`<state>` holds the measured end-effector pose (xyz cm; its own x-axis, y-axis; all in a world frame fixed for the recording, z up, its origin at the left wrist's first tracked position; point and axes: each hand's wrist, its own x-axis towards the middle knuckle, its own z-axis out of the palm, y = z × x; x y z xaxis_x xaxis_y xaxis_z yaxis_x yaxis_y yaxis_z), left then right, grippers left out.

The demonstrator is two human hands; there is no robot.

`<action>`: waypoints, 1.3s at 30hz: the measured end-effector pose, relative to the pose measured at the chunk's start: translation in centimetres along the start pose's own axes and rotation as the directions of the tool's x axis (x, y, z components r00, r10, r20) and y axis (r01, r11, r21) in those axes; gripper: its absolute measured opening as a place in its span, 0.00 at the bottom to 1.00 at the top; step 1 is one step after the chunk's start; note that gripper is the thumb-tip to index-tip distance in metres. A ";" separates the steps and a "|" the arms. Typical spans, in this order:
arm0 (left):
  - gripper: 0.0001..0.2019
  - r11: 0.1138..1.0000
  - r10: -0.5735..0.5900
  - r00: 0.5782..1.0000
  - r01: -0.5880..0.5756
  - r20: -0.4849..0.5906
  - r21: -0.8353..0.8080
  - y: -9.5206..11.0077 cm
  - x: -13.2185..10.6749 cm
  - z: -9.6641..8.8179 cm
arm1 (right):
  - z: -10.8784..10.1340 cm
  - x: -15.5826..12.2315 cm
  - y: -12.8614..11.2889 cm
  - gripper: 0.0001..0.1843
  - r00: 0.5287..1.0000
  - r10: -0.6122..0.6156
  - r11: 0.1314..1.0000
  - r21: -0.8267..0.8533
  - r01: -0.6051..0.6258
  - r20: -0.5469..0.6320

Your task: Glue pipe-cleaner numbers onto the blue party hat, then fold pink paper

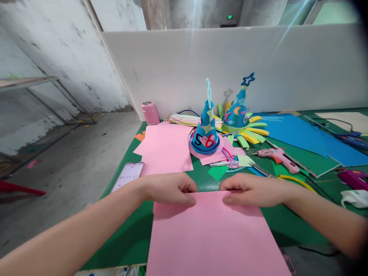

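Note:
A large pink paper sheet (212,237) lies on the green table (135,234) right in front of me. My left hand (169,188) pinches its far edge left of centre, fingers curled onto the paper. My right hand (250,189) grips the same far edge just to the right, fingers closed on it. The two hands sit close together, almost touching. Beyond them stand two blue party hats: one with "56" on a pink brim (205,134), one with a blue star on top (238,111).
Another pink sheet (168,147) and a phone (128,175) lie at the left. A pink bottle (150,113) stands by the white partition (230,65). A pink glue gun (277,157), blue sheets (304,138), paper scraps, cables and small devices lie at the right.

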<state>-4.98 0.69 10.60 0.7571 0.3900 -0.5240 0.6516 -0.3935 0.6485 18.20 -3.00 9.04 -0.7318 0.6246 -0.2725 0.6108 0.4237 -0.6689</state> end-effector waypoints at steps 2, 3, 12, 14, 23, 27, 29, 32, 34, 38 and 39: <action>0.08 0.997 -0.025 1.000 0.025 -0.010 0.072 -2.0 2.1 0.6 | 1.5 1.4 2.0 0.12 0.999 0.045 0.997 -0.067 -0.046 -0.023; 0.08 0.995 -0.029 0.999 0.031 -0.029 0.091 -2.8 3.0 1.1 | 2.2 2.0 2.9 0.12 0.997 0.062 0.994 -0.092 -0.066 -0.048; 0.08 0.967 0.018 0.975 0.039 -0.222 0.251 -4.6 4.7 4.4 | 5.9 3.3 4.4 0.05 0.952 0.100 0.946 -0.268 -0.180 -0.288; 0.07 0.965 0.023 0.971 0.041 -0.238 0.259 -4.7 4.8 4.6 | 6.1 3.5 4.6 0.06 0.950 0.091 0.946 -0.273 -0.176 -0.297; 0.07 0.988 -0.010 0.969 0.047 -0.245 0.148 -6.4 4.7 3.7 | 6.4 3.7 5.7 0.09 0.955 0.056 0.962 -0.239 -0.129 -0.291; 0.09 0.994 -0.036 0.966 0.061 -0.257 0.091 -7.3 4.4 3.8 | 6.5 3.8 5.8 0.10 0.953 0.052 0.968 -0.219 -0.121 -0.297; 0.09 0.996 -0.038 0.963 0.058 -0.268 0.067 -7.5 4.5 4.0 | 6.5 3.8 5.6 0.10 0.952 0.054 0.971 -0.207 -0.121 -0.302; 0.10 0.999 -0.039 0.961 0.046 -0.273 0.022 -7.7 4.6 4.2 | 6.4 3.7 5.6 0.11 0.948 0.061 0.974 -0.190 -0.125 -0.313; 0.10 0.999 -0.038 0.963 0.034 -0.266 -0.020 -7.6 4.4 4.1 | 6.2 3.3 5.9 0.13 0.942 0.088 0.989 -0.087 -0.122 -0.325; 0.10 0.993 -0.030 0.966 0.001 -0.255 -0.116 -7.7 3.6 3.7 | 5.5 2.0 7.0 0.17 0.897 0.237 0.934 0.342 -0.105 -0.373; 0.10 0.991 -0.030 0.966 -0.005 -0.258 -0.136 -7.7 3.3 3.7 | 5.5 1.5 7.3 0.18 0.878 0.277 0.904 0.416 -0.101 -0.391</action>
<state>-7.29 1.97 1.85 0.6996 0.6031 -0.3831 0.6351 -0.2791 0.7203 19.86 -2.54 0.00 -0.3547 0.9221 -0.1545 0.4999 0.0474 -0.8648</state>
